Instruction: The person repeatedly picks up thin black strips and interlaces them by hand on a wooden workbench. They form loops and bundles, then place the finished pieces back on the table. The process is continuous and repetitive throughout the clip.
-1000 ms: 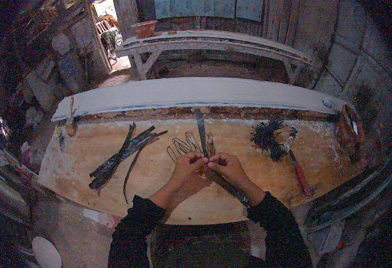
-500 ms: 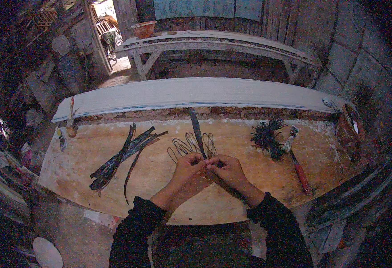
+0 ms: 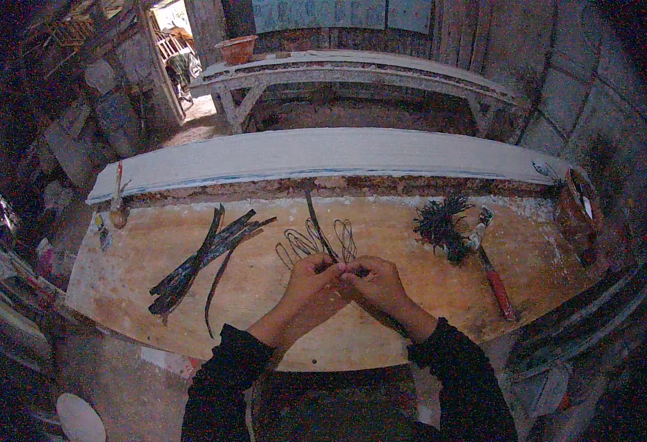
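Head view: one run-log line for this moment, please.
left hand pinching dark strip | right hand touching left, on same strip | wire loops beyond hands | strip bundle left | hammer right | workbench

worn wooden workbench (image 3: 264, 324), pale and dusty on top, with a long whitish plank (image 3: 323, 151) lying along its far edge; directly on the bench: a bundle of dark flat strips (image 3: 198, 258) at left, thin wire loops (image 3: 316, 239) near the middle, a dark tangled clump of short wire pieces (image 3: 441, 225) at right, and just beside it a red-handled hammer (image 3: 493, 272), head toward the clump
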Demonstrator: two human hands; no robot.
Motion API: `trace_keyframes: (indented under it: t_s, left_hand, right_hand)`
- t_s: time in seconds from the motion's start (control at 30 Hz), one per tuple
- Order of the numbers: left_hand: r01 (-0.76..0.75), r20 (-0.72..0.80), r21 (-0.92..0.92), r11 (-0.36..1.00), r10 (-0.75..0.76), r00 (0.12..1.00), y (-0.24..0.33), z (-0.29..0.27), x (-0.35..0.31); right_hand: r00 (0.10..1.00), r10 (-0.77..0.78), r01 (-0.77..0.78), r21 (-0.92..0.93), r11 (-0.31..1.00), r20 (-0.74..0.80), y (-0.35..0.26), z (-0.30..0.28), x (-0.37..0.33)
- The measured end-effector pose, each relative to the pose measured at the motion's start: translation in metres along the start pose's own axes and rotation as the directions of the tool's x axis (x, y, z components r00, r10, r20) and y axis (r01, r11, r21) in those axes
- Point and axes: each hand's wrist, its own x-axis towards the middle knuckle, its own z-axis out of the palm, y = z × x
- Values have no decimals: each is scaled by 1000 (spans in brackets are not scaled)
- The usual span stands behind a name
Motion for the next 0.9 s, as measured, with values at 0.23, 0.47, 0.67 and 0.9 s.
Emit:
trace_keyframes:
  t_s: [0.23, 0.47, 0.67, 0.9]
  left_hand:
    - [83, 27, -344, 935, -78, 997, -11, -2, 3]
    - [-26, 5, -142, 990, 27, 1000, -49, -30, 28]
    - [61, 55, -139, 988, -54, 997, -33, -22, 20]
    - [177, 87, -323, 930, -157, 984, 12, 9, -10]
  right_hand:
    - [992, 122, -125, 129, 984, 26, -1, 1, 3]
    - [992, 122, -126, 234, 964, 33, 10, 1, 8]
    - [938, 239, -347, 701, 623, 252, 25, 2, 11]
    - [918, 243, -395, 780, 486, 313, 6, -1, 6]
